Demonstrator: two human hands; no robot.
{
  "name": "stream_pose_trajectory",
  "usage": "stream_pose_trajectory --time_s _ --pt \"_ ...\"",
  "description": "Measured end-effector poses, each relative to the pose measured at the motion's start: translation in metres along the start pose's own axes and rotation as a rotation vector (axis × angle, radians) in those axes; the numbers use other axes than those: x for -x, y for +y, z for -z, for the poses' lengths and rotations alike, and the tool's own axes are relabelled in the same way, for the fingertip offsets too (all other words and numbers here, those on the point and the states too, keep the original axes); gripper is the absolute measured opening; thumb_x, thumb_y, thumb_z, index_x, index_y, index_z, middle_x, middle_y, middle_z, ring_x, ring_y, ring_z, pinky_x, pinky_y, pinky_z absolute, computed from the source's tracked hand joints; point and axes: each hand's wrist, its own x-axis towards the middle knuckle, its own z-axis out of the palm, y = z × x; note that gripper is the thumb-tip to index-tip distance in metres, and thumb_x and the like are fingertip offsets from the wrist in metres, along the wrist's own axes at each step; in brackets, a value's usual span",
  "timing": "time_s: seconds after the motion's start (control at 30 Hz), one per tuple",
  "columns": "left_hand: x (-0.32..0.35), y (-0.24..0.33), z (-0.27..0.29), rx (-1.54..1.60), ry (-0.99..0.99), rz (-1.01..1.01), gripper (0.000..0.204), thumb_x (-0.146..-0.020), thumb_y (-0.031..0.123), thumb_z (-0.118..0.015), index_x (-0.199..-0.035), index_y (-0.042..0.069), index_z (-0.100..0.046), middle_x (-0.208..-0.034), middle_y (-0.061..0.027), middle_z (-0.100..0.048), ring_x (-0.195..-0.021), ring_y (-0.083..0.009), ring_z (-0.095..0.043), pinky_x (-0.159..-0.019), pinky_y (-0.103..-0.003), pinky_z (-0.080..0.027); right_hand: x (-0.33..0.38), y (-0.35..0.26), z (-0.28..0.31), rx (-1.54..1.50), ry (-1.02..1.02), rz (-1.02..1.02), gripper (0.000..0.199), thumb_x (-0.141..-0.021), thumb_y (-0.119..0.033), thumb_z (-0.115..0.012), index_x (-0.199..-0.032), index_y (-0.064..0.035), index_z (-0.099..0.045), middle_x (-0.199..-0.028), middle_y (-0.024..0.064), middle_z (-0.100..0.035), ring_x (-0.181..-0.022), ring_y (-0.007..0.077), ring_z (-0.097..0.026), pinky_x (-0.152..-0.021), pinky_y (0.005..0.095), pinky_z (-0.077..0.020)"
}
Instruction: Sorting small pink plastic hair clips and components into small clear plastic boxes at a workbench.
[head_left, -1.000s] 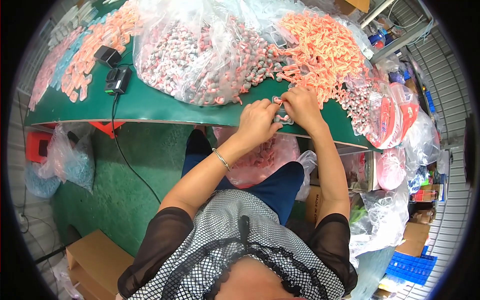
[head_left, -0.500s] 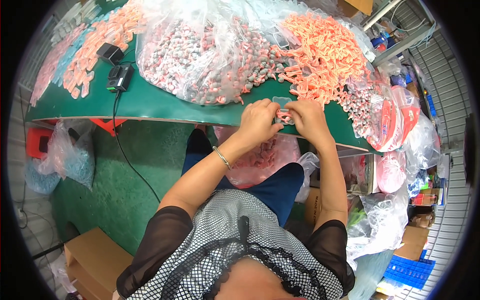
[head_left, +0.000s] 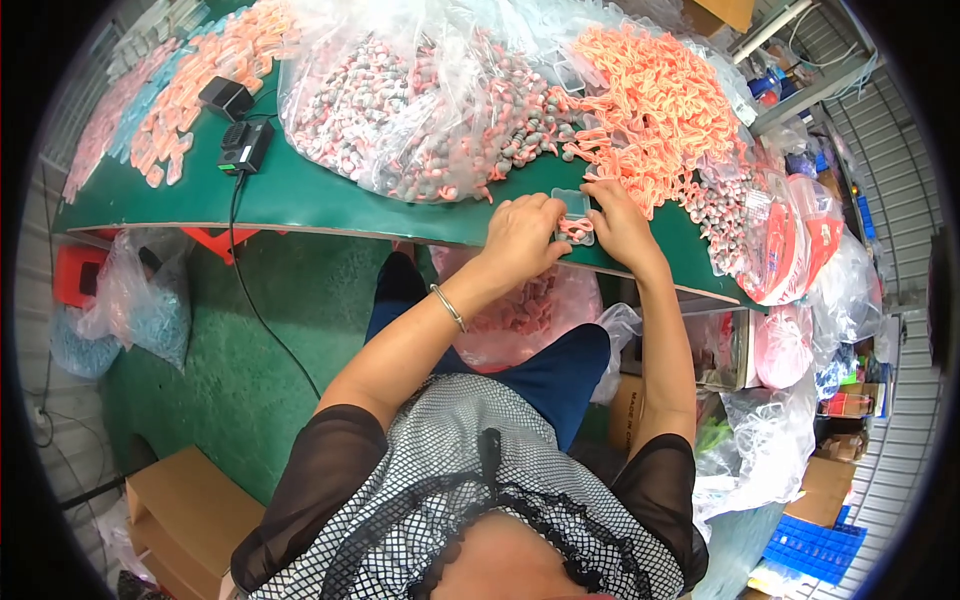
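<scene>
Gripping a small clear plastic case (head_left: 573,215) at the green table (head_left: 330,200) edge: left hand (head_left: 522,236) and right hand (head_left: 618,222) pinched its sides; long axis pointed away from body.

I see bare green table (head_left: 330,195) left of my left hand (head_left: 522,235), open lane there. Ahead blocked: clear bag of grey-pink parts (head_left: 430,110) and orange parts pile (head_left: 655,100). Right side crowded by small bagged packs (head_left: 790,235).
</scene>
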Motion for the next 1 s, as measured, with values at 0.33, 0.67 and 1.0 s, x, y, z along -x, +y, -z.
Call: stream_pose_trajectory --time_s 0.33,0.67,1.0 --pt "0.002 0.002 0.006 -0.004 0.008 -0.045 0.053 -0.076 0.024 -0.079 -0.123 0.011 -0.057 -0.096 -0.0092 -0.062 -0.093 -0.0319 -0.062 -0.080 -0.043 -0.047 0.021 -0.017 0.024 -0.265 -0.024 0.018 0.033 -0.076 0.001 -0.071 -0.108 -0.0025 -0.064 -0.101 0.0129 -0.062 -0.085 0.0248 -0.062 -0.074 0.0330 -0.0502" --pt "-0.006 -0.015 0.000 0.049 -0.007 -0.182 0.021 -0.087 0.026 -0.068 -0.099 0.009 -0.065 -0.091 -0.0104 -0.057 -0.080 -0.0323 -0.063 -0.068 -0.045 -0.050 0.038 -0.031 -0.011 -0.170 0.165 -0.014 0.030 -0.077 -0.002 -0.072 -0.106 -0.0028 -0.066 -0.098 0.0135 -0.065 -0.092 0.0318 -0.062 -0.082 0.0387 -0.0504" --pt "0.001 -0.017 0.018 -0.044 0.132 -0.292 0.027 -0.075 0.020 -0.075 -0.096 0.009 -0.064 -0.096 -0.0078 -0.058 -0.083 -0.0288 -0.059 -0.070 -0.041 -0.048 -0.044 0.000 0.020 -0.029 0.221 -0.031 0.019 -0.085 -0.021 -0.067 -0.096 -0.0068 -0.073 -0.095 0.0115 -0.069 -0.095 0.0289 -0.063 -0.085 0.0443 -0.0488"
